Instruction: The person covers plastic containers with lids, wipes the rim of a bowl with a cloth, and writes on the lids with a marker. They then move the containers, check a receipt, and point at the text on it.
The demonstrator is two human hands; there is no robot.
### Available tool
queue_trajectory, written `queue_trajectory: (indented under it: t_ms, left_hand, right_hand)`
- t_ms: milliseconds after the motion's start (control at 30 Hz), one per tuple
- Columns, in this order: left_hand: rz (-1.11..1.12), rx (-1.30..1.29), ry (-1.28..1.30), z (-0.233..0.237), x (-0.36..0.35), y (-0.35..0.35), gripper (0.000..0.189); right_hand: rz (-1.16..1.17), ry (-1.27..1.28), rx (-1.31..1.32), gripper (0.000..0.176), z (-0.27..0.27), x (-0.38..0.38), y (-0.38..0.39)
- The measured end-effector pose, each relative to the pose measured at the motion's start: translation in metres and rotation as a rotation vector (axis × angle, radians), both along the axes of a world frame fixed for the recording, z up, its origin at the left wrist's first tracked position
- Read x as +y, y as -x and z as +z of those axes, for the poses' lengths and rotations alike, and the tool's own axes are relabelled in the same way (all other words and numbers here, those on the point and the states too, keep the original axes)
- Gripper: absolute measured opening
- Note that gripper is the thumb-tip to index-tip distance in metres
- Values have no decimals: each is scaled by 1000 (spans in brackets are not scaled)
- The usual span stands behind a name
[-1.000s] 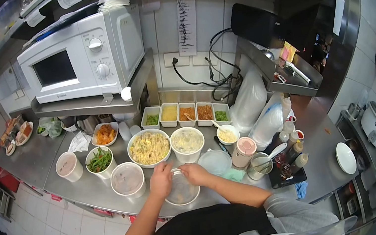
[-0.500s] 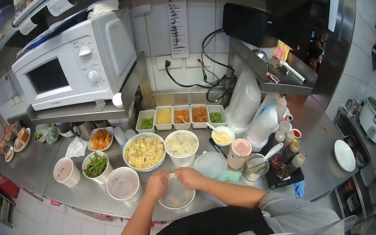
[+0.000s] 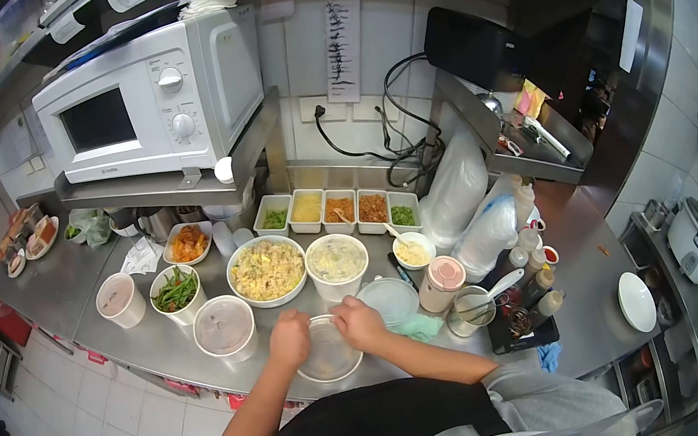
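Note:
A round container with a clear plastic lid (image 3: 329, 359) sits at the counter's front edge. My left hand (image 3: 291, 337) is closed at the left of the lid's far rim, fingers curled. On the opposite side of that rim, my right hand (image 3: 359, 323) is closed too. Just behind stands a lidded white tub (image 3: 337, 260), and to the left another lidded tub (image 3: 224, 324). A loose clear lid (image 3: 389, 302) lies right of my right hand. Beyond my left hand is a bowl of fried rice (image 3: 267, 273).
A tub of green beans (image 3: 176, 290) and a lidded cup (image 3: 119, 300) stand left. Several topping trays (image 3: 339, 211) line the back under the microwave (image 3: 151, 103). A metal pot (image 3: 470, 309), sauce bottles (image 3: 540, 282) and a white bowl (image 3: 636, 302) are right.
My hands have moved apart along the lid's rim, from close together at the far edge toward its two sides. The view has shifted slightly.

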State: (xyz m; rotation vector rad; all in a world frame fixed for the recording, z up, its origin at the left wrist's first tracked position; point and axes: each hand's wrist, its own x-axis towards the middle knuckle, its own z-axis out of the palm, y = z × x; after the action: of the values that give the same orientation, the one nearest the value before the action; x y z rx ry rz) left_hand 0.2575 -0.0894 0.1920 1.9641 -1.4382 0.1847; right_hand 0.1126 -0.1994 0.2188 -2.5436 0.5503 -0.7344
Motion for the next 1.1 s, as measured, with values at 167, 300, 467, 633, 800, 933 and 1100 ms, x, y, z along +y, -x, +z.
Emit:
queue_trajectory:
  t_ms: [167, 300, 467, 633, 800, 933, 1100]
  left_hand:
    - [38, -8, -28, 2, -1, 7, 7]
    - [-19, 152, 9, -10, 0, -1, 8]
    - [-72, -195, -21, 13, 10, 19, 49]
    - [-13, -249, -449, 29, 29, 75, 112]
    - [-70, -101, -376, 25, 32, 72, 121]
    - [59, -116, -402, 40, 35, 70, 125]
    - [-9, -38, -375, 7, 28, 46, 125]
  right_hand:
    - [44, 86, 69, 16, -22, -12, 10]
    - [115, 7, 37, 14, -25, -22, 6]
    - [42, -110, -77, 14, -33, -13, 1]
    - [51, -87, 3, 17, -31, -15, 1]
    - [66, -56, -114, 29, -32, -12, 7]
    - [169, 101, -148, 46, -6, -5, 8]
    - [328, 297, 100, 73, -44, -5, 0]
